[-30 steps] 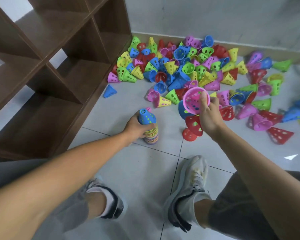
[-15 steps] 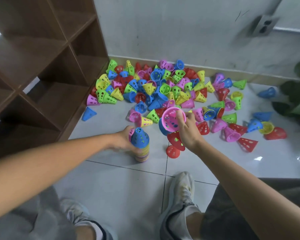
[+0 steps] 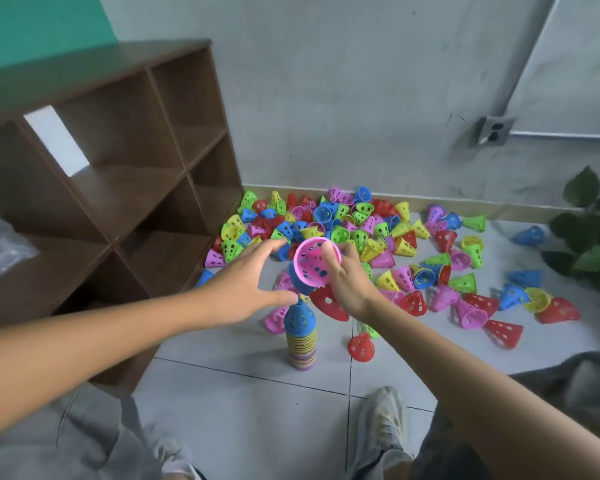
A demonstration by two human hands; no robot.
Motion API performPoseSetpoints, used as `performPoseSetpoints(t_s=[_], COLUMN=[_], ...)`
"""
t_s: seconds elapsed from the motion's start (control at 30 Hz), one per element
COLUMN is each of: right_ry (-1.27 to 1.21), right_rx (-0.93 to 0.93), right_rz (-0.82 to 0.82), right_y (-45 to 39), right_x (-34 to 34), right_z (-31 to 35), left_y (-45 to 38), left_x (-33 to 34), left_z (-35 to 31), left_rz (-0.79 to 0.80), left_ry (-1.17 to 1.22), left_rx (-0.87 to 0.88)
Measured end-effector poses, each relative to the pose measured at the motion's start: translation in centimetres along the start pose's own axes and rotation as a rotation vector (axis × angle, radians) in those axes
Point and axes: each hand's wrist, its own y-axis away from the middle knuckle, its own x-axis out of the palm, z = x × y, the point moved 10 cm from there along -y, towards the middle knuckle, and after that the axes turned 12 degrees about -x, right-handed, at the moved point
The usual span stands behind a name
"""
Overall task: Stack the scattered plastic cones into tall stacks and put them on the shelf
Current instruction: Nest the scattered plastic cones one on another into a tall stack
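A pink cone [image 3: 315, 261], nested in a blue one, is gripped by the right hand [image 3: 349, 282] above the stack [image 3: 300, 336] on the floor [image 3: 250, 403]. The left hand [image 3: 245, 289] is spread open, holding nothing, beside the shelf [image 3: 125, 188]; loose cones [image 3: 378, 233] are scattered near the wall.

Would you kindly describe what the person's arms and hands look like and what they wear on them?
Both forearms are bare, with no sleeves in view. The left hand and right hand wear no gloves, and no watch, rings or bracelets show. The fingers are bare, without visible markings.
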Motion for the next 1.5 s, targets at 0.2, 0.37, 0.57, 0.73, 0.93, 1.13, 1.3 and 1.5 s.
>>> performPoseSetpoints(t_s=[0.2, 0.37, 0.57, 0.73, 0.93, 1.13, 1.3, 1.5], right_ry=[-0.093, -0.032, -0.052, 0.009, 0.116, 0.133, 0.232, 0.252], right_rx=[0.000, 0.044, 0.070, 0.171, 0.268, 0.316, 0.337, 0.400], right_rz=[0.111, 0.199, 0.088, -0.010, -0.227, -0.318, -0.294, -0.271], right_y=[1.2, 1.4, 0.2, -0.3, -0.9, -1.0, -0.2, -0.8], right_x=[1.8, 3.5, 0.8, -2.9, -6.3, -6.9, -6.2, -5.6], right_z=[4.9, 6.7, 6.6, 2.1, -3.1, -5.2, -6.4, -9.0], left_y=[3.0, 3.4, 0.9, -2.3, -5.5, -9.7, -11.0, -11.5], left_x=[-3.2, -4.0, -5.4, -4.7, -3.1, -0.2, 3.0, 5.9], left_z=[-2.6, -2.7, -4.1, -5.0, -1.9, 1.5, 3.5, 4.9], left_rz=[-0.107, -0.088, -0.184, -0.182, -0.139, -0.002, 0.118, 0.186], left_ry=[0.054, 0.209, 0.204, 0.151, 0.025, -0.296, -0.418, -0.530], left_rx=[0.156, 0.203, 0.251, 0.236, 0.142, 0.041, -0.011, -0.022])
